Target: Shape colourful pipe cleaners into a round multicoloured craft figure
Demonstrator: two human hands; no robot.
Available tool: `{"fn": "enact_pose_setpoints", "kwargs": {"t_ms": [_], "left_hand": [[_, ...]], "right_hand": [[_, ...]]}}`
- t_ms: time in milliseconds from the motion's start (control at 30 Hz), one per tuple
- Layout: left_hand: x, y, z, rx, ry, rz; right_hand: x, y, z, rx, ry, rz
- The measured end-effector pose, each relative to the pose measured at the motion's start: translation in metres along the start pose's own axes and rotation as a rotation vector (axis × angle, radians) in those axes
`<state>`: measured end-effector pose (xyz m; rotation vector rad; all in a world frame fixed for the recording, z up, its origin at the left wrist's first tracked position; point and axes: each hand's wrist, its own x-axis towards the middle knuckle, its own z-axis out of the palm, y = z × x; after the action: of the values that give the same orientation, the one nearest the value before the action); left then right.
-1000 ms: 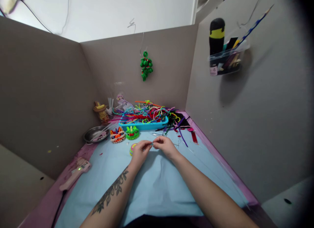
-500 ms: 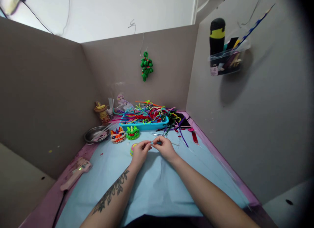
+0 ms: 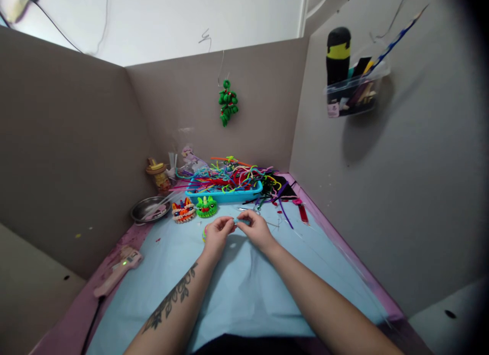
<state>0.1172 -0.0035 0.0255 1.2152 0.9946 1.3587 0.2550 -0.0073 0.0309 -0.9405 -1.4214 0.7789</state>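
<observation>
Holding a small blue piece (image 3: 242,221) up between the two hands, above the cloth (image 3: 237,289). Gripped in a fine pinch by left hand (image 3: 219,230), with fingertips drawn together at one end; gripped likewise by right hand (image 3: 258,227), with thumb and fingers pressed on the other. Too small, and too much covered by fingers, to tell the exact shape.

Liable to slip out under a pull stronger than such narrow fingertip contact can bear. Hard to find again if dropped, being blue over blue. Liable also to kink or twist out of line, if turned unevenly at the two ends.

Worth minding, too, a round thing (image 3: 205,234) just beside left hand, partly hidden behind it: easily nudged by a sideways sweep. Likewise scissors (image 3: 250,210) lying just beyond right hand, easily brushed by reaching forward. Further off, near the left edge of the cloth, a glue gun (image 3: 121,272) with a green light lit: possibly hot, so capable of burning if touched carelessly.
</observation>
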Motion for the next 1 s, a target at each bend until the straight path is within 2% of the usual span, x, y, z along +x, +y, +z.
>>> {"fn": "enact_pose_setpoints", "kwargs": {"t_ms": [133, 200, 467, 667, 867, 1000], "left_hand": [[0.0016, 0.0020, -0.0038, 0.094, 0.044, 0.111], [0.0014, 0.0026, -0.0044, 0.146, 0.049, 0.154], [-0.0011, 0.0006, -0.0037, 0.404, -0.005, 0.256], [-0.0001, 0.0010, -0.0062, 0.401, 0.006, 0.207], [0.0008, 0.0009, -0.0067, 0.232, -0.065, -0.005], [0.0009, -0.0011, -0.0064, 0.085, -0.109, -0.138]], "right_hand": [[0.0034, 0.0057, 0.0004, 0.205, -0.050, 0.258], [0.0043, 0.0070, -0.0004, 0.254, -0.078, 0.335], [0.0016, 0.0004, -0.0005, 0.346, -0.125, 0.373], [0.0015, 0.0027, -0.0010, 0.238, -0.082, 0.273], [-0.0004, 0.0090, -0.0022, -0.060, -0.037, 0.011], [-0.0014, 0.0093, -0.0029, -0.110, -0.048, -0.090]]}}
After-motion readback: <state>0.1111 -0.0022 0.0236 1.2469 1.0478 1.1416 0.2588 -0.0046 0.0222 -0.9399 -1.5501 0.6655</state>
